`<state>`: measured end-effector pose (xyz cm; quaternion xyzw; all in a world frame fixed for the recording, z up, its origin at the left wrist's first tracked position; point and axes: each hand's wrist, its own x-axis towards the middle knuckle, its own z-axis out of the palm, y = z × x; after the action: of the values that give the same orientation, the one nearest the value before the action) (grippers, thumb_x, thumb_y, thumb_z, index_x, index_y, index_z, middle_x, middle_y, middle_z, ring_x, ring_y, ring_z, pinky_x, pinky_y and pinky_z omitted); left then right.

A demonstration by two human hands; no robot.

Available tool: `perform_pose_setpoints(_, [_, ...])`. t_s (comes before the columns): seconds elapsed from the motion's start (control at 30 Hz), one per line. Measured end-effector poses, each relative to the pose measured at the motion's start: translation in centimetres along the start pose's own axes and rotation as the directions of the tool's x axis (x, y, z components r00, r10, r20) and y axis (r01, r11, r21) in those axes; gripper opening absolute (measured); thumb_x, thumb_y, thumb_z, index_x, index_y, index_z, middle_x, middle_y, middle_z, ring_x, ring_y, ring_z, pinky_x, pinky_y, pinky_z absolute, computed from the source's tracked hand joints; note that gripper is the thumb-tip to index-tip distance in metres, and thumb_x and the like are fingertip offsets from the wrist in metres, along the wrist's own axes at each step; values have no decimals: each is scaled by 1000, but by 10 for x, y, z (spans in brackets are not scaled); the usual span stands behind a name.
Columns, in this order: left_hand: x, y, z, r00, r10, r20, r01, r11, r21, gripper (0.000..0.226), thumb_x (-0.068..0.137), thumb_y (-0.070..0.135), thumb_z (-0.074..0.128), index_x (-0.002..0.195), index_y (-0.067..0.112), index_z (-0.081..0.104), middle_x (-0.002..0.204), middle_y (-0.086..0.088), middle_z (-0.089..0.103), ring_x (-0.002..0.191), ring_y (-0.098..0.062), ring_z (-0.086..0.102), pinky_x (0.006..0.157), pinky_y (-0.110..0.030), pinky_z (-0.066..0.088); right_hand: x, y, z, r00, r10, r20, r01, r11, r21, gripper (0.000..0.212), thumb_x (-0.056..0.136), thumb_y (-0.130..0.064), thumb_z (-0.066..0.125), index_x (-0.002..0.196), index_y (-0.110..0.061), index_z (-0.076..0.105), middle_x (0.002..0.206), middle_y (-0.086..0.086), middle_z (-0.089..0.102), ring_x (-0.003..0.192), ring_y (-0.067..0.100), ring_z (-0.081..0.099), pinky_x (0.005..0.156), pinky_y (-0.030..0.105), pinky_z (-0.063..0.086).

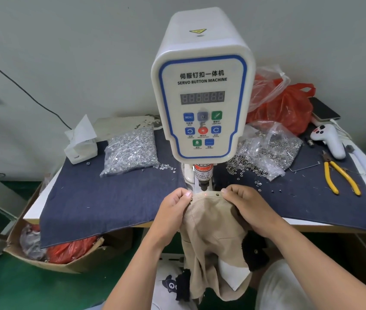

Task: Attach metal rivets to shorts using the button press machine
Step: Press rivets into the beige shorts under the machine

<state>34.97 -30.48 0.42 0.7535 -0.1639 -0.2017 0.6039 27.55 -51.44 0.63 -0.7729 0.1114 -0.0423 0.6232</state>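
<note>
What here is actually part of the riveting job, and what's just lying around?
In use: button machine; tan shorts, pinched by left hand and right hand; bags of rivets.

Lying about: yellow pliers; tissue box; red bag; phone; white handheld device.

I work in a small garment workshop. In front of me stands the servo button machine (202,90), white with a blue-edged control panel, on a table (32,211) covered with dark denim cloth (101,198). Left of the machine lies a clear bag of silver rivets (133,151); right of it lies an open bag of small metal rings (267,151), with yellow pliers (339,177) further right. Below the table, left of the machine, a cardboard box (70,264) sits on the green floor (21,289).
</note>
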Motion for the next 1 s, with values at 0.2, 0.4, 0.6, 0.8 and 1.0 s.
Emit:
perform_pose_setpoints(0.2, [0, -2, 0, 1000, -10, -13, 10, 1000, 1, 35, 106, 36, 52, 82, 12, 57, 77, 2, 53, 74, -13, 46, 67, -30, 39, -1, -1, 0, 1000, 16, 9, -16, 1000, 13, 44, 101, -31, 60, 59, -23, 46, 61, -4, 36, 61, 10, 32, 62, 33, 28])
perform_pose_setpoints(0.4, [-1, 0, 1, 1000, -12, -17, 12, 1000, -14, 39, 105, 41, 52, 86, 8, 58, 78, 1, 55, 75, -13, 48, 71, -31, 42, -4, -8, 2, 999, 52, -1, -52, 997, 55, 41, 99, -35, 61, 61, -23, 52, 62, 0, 38, 61, 13, 33, 59, 32, 28])
perform_pose_setpoints(0.6, [-13, 15, -6, 997, -30, 77, 35, 997, -69, 36, 98, 48, 49, 77, 20, 61, 77, 3, 57, 74, -14, 47, 64, -30, 38, -14, -18, -4, 976, 107, 190, -125, 988, 85, 33, 102, -29, 60, 73, -13, 58, 62, 1, 41, 51, 11, 34, 48, 25, 21])
perform_pose_setpoints(0.8, [-37, 32, -10, 932, 150, 331, -270, 896, 354, 34, 91, 64, 64, 74, 34, 63, 78, 18, 54, 82, 0, 50, 74, -13, 39, -33, -46, 9, 936, -42, 349, 121, 970, -210, 33, 103, -34, 60, 72, -33, 71, 66, -16, 62, 65, -2, 50, 63, 15, 39])
perform_pose_setpoints(1.0, [-53, 34, -28, 923, 157, 350, -121, 985, -124, 32, 98, 40, 71, 72, 24, 61, 72, 8, 54, 69, -10, 48, 70, -19, 39, -42, -66, -10, 871, -4, 491, 214, 903, -372, 17, 101, -34, 62, 86, -32, 68, 84, -21, 64, 89, -2, 57, 81, 12, 40])
